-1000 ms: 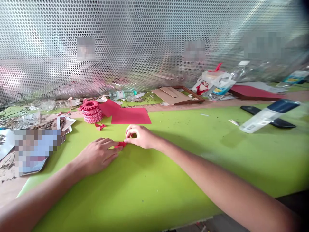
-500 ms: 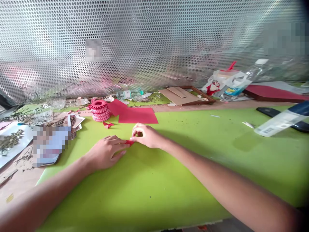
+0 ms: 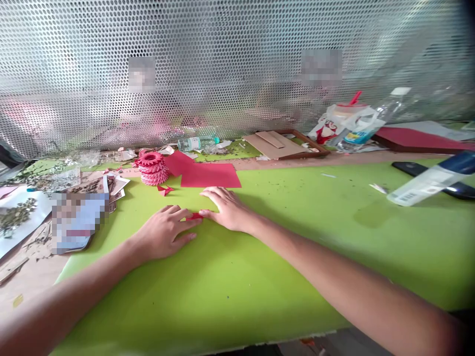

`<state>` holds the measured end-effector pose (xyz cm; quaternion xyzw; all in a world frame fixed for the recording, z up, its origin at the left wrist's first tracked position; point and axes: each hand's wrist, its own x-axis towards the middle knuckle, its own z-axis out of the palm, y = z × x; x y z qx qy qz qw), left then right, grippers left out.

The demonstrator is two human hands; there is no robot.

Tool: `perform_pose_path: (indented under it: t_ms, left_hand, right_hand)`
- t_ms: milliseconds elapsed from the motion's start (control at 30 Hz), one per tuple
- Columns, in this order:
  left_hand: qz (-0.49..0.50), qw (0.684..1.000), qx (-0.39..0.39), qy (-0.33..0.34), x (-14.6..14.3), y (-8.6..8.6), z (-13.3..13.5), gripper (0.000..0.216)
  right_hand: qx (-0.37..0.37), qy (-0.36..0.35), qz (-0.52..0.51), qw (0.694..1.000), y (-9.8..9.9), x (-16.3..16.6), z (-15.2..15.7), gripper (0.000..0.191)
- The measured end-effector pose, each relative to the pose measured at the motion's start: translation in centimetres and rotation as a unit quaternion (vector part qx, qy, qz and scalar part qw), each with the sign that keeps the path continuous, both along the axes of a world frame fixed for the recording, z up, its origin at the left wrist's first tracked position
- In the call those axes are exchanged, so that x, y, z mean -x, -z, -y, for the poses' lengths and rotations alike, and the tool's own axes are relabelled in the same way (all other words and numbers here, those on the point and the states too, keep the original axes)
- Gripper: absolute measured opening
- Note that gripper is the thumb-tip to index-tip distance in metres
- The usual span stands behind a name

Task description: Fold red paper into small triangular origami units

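A small folded strip of red paper (image 3: pixel 193 216) lies on the green tabletop (image 3: pixel 208 282) between my two hands. My left hand (image 3: pixel 165 232) holds it down against the table with closed fingertips, and they cover part of it; the thumb lies apart below. From the other side, my right hand (image 3: pixel 224 210) has its thumb at the strip's right end. Its other fingers stretch out open above the table. Just beyond are a small folded red paper piece (image 3: pixel 165 191), a stack of pink-red folded paper rings (image 3: pixel 153 169) and flat red paper sheets (image 3: pixel 211 175).
A perforated metal screen (image 3: pixel 222 64) stands behind. A phone (image 3: pixel 79 222) and dried plant bits lie left. Along the back are a small bottle (image 3: pixel 195 143), a brown board (image 3: pixel 272 146) and a bagged cup (image 3: pixel 343 123). Right lie a clear tube-shaped container (image 3: pixel 419 185) and a dark object (image 3: pixel 410 169).
My right hand has gone from a pinch at the strip's end to stretched-out fingers, with the thumb at the paper. My left hand stays nearly in place over the strip.
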<state>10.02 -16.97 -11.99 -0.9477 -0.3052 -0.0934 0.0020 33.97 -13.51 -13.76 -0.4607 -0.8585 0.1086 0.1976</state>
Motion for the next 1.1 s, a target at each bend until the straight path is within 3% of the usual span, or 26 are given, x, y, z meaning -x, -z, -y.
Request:
perform_pose_path:
  t_ms: [233,400,633,967,1100]
  left_hand:
    - [0.022,1.000,0.000,0.003,0.1,0.1,0.0,0.041]
    - [0.022,1.000,0.008,0.005,0.1,0.3,-0.1,0.041]
    - [0.044,0.999,0.000,0.019,0.2,0.5,0.0,0.043]
    - [0.015,1.000,-0.011,0.017,0.1,0.3,0.0,0.041]
    - [0.006,1.000,-0.020,0.010,0.0,0.1,0.1,0.041]
  right_hand:
    - [-0.013,-0.021,-0.044,0.999,0.0,-0.3,-0.4,0.036]
    - [0.023,-0.042,-0.070,0.996,-0.3,-1.0,-1.0,0.032]
    - [0.046,-0.048,-0.104,0.992,-0.8,-0.3,-0.5,0.012]
    - [0.044,-0.023,-0.110,0.993,-0.5,0.3,-0.5,0.011]
    - [0.034,-0.047,-0.092,0.994,-0.5,0.1,-0.6,0.014]
